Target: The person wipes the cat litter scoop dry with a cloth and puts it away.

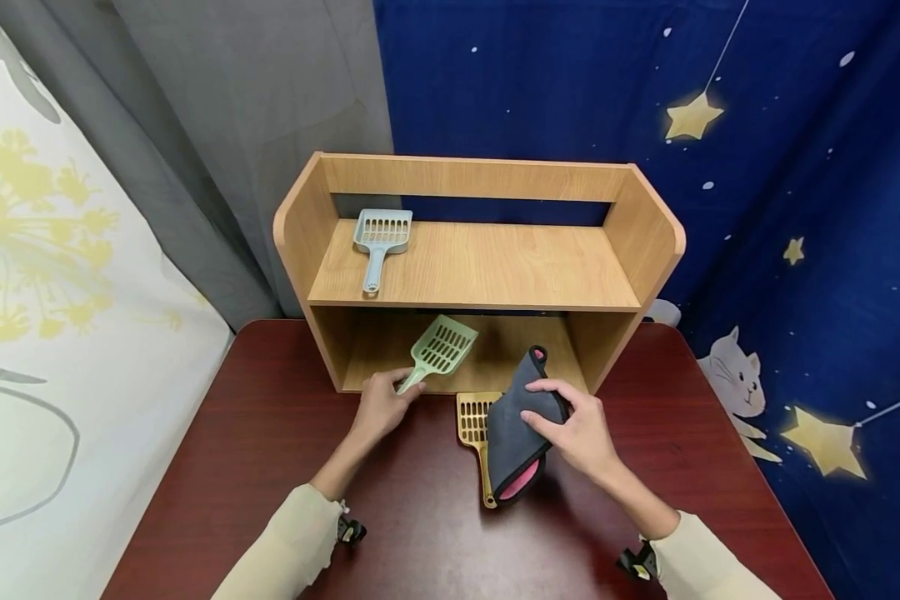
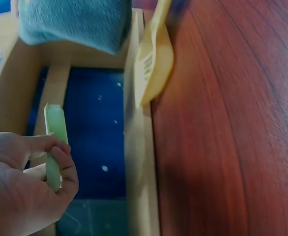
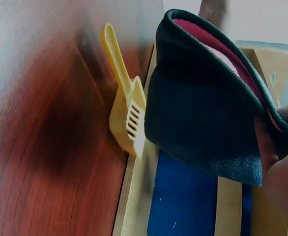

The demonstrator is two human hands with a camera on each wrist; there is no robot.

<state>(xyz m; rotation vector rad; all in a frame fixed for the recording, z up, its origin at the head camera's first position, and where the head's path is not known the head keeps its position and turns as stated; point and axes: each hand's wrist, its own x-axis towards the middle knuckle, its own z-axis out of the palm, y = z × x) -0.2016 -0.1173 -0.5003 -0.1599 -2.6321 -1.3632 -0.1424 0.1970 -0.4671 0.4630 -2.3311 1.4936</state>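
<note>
My left hand (image 1: 382,403) pinches the handle of a pale green slotted litter scoop (image 1: 441,347), its head raised in front of the lower shelf opening. My right hand (image 1: 581,427) grips a folded dark grey cloth (image 1: 512,433) with black edging and a pink inner side, thumb on the near face. A yellow litter scoop (image 1: 482,457) lies between the hands, its head by the shelf's front edge and partly covered by the cloth in the head view. In the right wrist view, the cloth (image 3: 198,113) hangs beside the yellow scoop (image 3: 119,69).
A wooden two-tier shelf (image 1: 472,306) stands at the back of the dark red table (image 1: 420,533). On its upper tier, at the left, lies a light blue litter scoop (image 1: 375,268). Grey and star-patterned blue curtains (image 1: 532,92) hang behind.
</note>
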